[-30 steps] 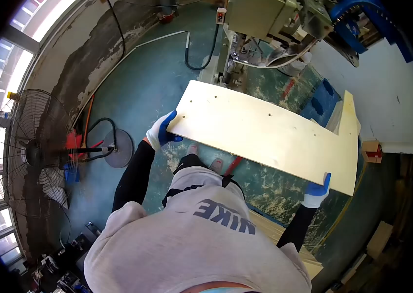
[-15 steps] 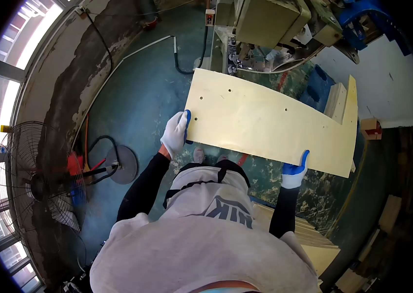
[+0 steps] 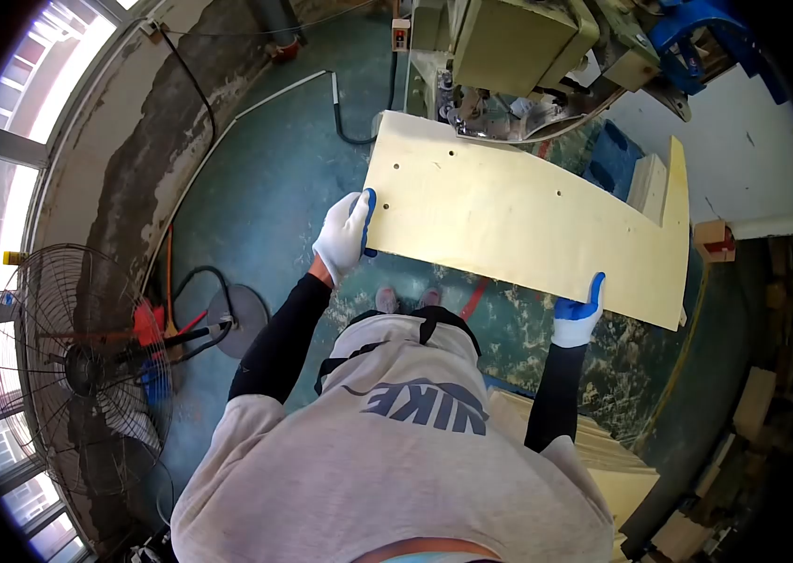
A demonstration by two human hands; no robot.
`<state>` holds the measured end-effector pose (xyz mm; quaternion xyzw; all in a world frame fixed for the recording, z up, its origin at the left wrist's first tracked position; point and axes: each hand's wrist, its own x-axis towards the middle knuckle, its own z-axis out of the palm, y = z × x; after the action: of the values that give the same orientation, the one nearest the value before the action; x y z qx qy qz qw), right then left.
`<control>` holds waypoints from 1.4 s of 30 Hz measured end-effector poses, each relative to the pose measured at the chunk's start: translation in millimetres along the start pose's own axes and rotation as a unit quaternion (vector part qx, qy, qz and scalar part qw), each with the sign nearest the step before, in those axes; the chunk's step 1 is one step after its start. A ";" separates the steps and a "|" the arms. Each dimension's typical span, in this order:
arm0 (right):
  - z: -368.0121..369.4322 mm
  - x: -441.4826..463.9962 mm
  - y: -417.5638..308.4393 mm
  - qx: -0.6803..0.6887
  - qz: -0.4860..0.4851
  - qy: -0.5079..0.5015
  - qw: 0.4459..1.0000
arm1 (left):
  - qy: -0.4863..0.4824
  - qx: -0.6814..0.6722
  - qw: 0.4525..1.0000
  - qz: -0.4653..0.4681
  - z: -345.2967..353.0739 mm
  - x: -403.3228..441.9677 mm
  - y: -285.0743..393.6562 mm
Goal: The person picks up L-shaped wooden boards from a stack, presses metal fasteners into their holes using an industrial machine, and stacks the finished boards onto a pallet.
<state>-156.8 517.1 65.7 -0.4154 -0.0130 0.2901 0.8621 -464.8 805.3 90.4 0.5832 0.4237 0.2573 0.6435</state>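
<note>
A large pale wooden panel [image 3: 509,220] with a curved far edge, an upturned leg at its right end and several small drilled holes is held up in front of me. My left hand [image 3: 346,228], in a white glove with blue palm coating, grips its left end, with the fingers partly hidden under the board. At the near edge, toward the right, my right hand [image 3: 579,314] in a matching glove clasps the board, thumb on top and the other fingers out of sight beneath. The panel's far edge lies close to a green machine [image 3: 518,47].
A wire-cage fan [image 3: 82,366] stands at the left by the windows. Behind my right arm is a stack of pale boards [image 3: 617,479]. A blue container [image 3: 612,159] and a small cardboard box [image 3: 715,241] lie beyond the panel. A black hose [image 3: 350,131] runs along the floor.
Both hands have carried the panel slightly forward, toward the machine. The grip on it looks the same.
</note>
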 end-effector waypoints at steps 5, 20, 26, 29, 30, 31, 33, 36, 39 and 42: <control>-15.0 41.0 1.6 0.049 0.024 0.013 0.998 | 0.038 0.099 0.989 0.101 8.7 41.6 0.3; 6.3 44.1 19.3 -0.014 -0.066 0.043 0.997 | 0.056 0.158 0.984 0.055 13.9 46.7 13.1; 13.4 45.1 10.9 -0.037 -0.059 0.035 0.997 | 0.050 0.133 0.987 0.078 12.3 50.3 0.9; 7.3 54.0 9.6 -0.049 -0.080 0.006 0.996 | 0.054 0.130 0.989 0.049 14.9 48.8 4.1; 19.9 46.4 5.0 -0.036 -0.064 0.016 0.997 | 0.054 0.130 0.989 0.040 14.8 46.8 5.0; 25.2 42.7 3.4 -0.021 -0.047 0.025 0.998 | 0.054 0.131 0.989 0.031 14.8 45.9 6.1; 12.1 38.0 6.3 -0.046 -0.043 0.006 0.998 | 0.055 0.135 0.989 0.037 14.8 40.3 9.9; 16.8 43.6 7.2 -0.026 -0.051 0.019 0.998 | 0.064 0.162 0.984 0.050 16.3 37.7 20.1; 15.4 47.3 2.0 -0.050 -0.049 0.011 0.997 | 0.091 0.134 0.984 0.080 21.9 35.8 18.5; 20.9 51.4 -1.9 -0.065 -0.067 0.009 0.996 | 0.095 0.137 0.984 0.070 25.8 31.9 22.2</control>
<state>-118.6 557.3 69.5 -0.4710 -0.0519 0.2264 0.8510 -423.2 822.0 103.1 0.6668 0.4725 0.2958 0.4946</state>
